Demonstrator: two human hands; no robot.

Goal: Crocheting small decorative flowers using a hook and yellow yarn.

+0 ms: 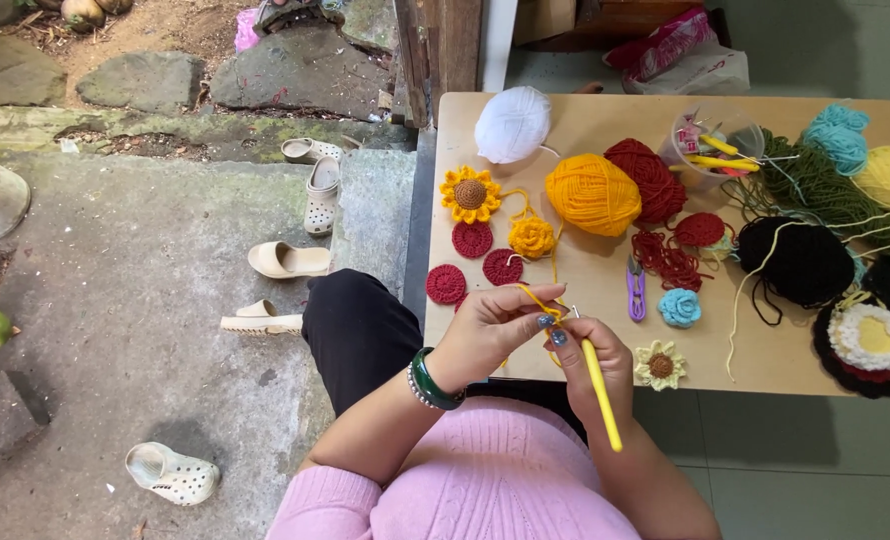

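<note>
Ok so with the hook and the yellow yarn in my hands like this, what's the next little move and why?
Probably draw the hook back toward you to pull a loop through. Your right hand holds it with its tip up at the yellow yarn, which your left hand pinches taut. The strand runs on to the orange ball, so there looks to be slack to feed.

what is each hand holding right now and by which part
Right hand grips the yellow crochet hook near its working tip. Left hand pinches the orange yarn at the hook.
</note>
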